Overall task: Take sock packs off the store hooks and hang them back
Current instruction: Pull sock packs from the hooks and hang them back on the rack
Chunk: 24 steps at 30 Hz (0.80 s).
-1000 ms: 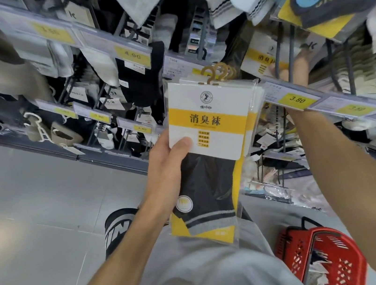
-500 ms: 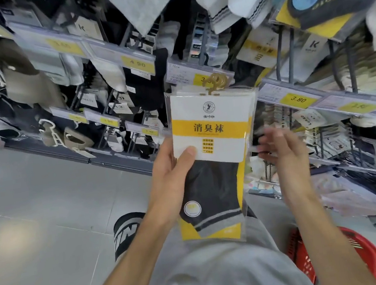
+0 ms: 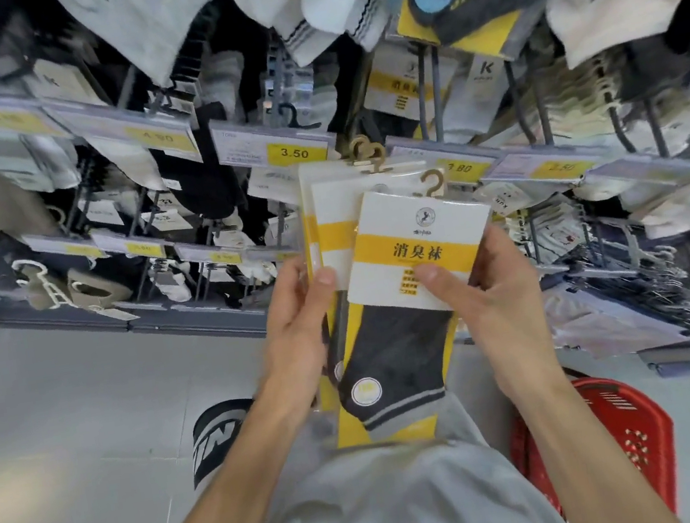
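In the head view I hold a small stack of sock packs in front of the rack. The front sock pack has a white and yellow card, a dark sock and a brown hook on top. My right hand grips its right edge, thumb on the card. It is slid to the right of the back packs, which my left hand holds by their left edge. The store hooks with a matching yellow pack hang above, behind the price rail.
Rows of hanging socks and yellow price tags fill the rack across the top. A red shopping basket stands on the grey floor at lower right. My shoe shows at lower left of the packs.
My right hand came down from the upper hooks and took hold of the front pack. That pack has shifted right, off the stack in my left hand.
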### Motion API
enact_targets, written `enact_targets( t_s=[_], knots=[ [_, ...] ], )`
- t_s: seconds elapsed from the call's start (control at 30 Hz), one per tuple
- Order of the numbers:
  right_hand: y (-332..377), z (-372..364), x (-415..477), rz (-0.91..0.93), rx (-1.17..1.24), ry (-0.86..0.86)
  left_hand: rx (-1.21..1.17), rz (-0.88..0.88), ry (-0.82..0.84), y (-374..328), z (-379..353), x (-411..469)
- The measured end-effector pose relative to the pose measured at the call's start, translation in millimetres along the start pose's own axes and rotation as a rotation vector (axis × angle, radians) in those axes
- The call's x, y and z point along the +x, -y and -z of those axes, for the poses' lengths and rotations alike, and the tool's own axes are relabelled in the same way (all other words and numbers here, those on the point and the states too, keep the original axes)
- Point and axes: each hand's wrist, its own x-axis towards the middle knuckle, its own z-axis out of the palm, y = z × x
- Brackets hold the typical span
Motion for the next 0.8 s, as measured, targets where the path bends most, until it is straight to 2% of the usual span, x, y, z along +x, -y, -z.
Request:
enact_targets(
  t_s=[0.17, 0.33, 0.4, 0.5, 0.6, 0.7, 0.8],
  knots=[
    [-0.6, 3.4, 4.5, -0.017, 0.08, 0.052, 0.071, -0.094, -0.008, -4.9, 0.6, 3.2],
    [4.1, 33.5, 3.3, 0.082, 0.047, 0.059, 0.126, -0.192, -0.1, -10.8, 12.6, 8.0],
    [8.0, 48.2, 1.9, 0.091, -0.045, 0.099, 0.111, -0.208, -0.147, -14.3, 20.2, 10.2],
    [-7.2, 66.2, 11.2, 0.001, -0.311, 0.133, 0.099, -0.21, -0.169, -18.1, 28.2, 12.0],
    [-38.5, 74.8, 36.1, -0.071, -0.448, 0.085, 0.098, -0.203, -0.171, -18.2, 27.6, 10.7],
    [-58.1, 65.9, 69.7, -0.146, -0.374, 0.042, 0.121, -0.179, -0.149, -16.2, 24.1, 7.6],
    [-62.9, 48.4, 109.1, -0.143, -0.376, -0.056, 0.141, -0.159, -0.126, -14.4, 21.6, 4.1]
  ],
)
